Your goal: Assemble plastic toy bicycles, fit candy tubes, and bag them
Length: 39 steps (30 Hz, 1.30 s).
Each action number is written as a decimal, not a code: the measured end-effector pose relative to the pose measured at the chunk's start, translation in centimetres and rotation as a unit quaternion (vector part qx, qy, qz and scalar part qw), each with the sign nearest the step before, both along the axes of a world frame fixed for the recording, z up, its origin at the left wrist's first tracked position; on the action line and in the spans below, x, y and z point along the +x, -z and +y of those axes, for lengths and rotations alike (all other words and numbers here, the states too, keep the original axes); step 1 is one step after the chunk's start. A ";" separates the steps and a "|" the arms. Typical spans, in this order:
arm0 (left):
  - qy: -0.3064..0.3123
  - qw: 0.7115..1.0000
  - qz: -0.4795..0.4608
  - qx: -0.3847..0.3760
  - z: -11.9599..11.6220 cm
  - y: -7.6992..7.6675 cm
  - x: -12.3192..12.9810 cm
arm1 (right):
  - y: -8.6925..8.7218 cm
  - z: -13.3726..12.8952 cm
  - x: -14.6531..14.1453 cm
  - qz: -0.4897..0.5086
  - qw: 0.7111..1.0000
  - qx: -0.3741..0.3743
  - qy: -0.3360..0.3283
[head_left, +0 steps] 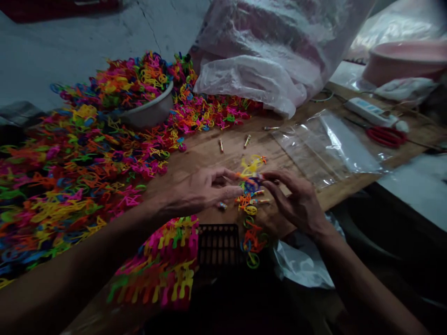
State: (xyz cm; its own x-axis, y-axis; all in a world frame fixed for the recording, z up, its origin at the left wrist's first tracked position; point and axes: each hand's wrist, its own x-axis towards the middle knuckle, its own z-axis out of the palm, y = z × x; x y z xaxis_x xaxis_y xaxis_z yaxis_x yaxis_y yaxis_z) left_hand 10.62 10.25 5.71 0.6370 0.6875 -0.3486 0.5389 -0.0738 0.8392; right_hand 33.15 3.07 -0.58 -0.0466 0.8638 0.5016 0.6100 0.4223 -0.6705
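My left hand (209,186) pinches the orange end of a small plastic wheeled toy (252,184), which looks like a little bicycle. From the other side my right hand (295,193) closes its thumb and fingers on the toy's blue part. Just behind them is a yellow wheeled toy (252,164). Below the hands lie orange and yellow pieces (247,203) and an orange toy with a green wheel (253,239). Small filled tubes lie about the tabletop, among them one tube (221,145) and another tube (247,141).
Colourful plastic toys (87,177) heap the left side, around a full grey basin (150,109). A black slotted rack (218,244) holds rows of coloured pieces (164,265). A clear plastic bag (328,149), red-handled scissors (386,136) and a power strip (370,111) are at right.
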 end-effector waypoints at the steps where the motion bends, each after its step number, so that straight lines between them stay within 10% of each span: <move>1: 0.012 0.999 0.021 0.033 0.1 0.1 -0.4 | 0.7 -0.7 0.9 -0.004 0.999 -0.007 0.052; 6: 0.125 0.954 0.200 0.185 0.8 2.3 -1.1 | 4.5 -4.1 4.6 -0.060 0.965 -0.078 0.242; 15: 0.230 0.902 0.275 0.242 1.3 5.6 0.2 | 5.6 -3.8 1.4 -0.221 0.957 -0.058 0.178; 22: 0.116 0.969 0.171 0.133 4.1 8.0 -0.4 | 6.4 -2.4 -1.0 -0.246 0.961 -0.117 0.038; 28: -0.030 0.998 0.042 -0.038 3.8 5.9 0.4 | 5.9 -0.4 -0.4 -0.079 0.992 -0.099 0.008; 32: -0.164 0.946 -0.143 -0.242 2.8 4.6 1.1 | 4.1 0.7 -1.2 0.096 0.986 -0.135 0.024; 39: -0.183 0.911 -0.235 -0.285 2.8 4.7 1.6 | 2.2 2.2 -3.9 0.306 0.922 -0.235 -0.023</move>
State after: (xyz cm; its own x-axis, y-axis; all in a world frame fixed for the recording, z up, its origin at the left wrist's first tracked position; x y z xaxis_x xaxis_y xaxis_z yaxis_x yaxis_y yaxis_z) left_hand 12.23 13.01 1.04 0.5730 0.6762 -0.4631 0.0112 0.5585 0.8294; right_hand 29.27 5.23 -2.81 0.0792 0.9967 0.0170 0.0459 0.0133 -0.9989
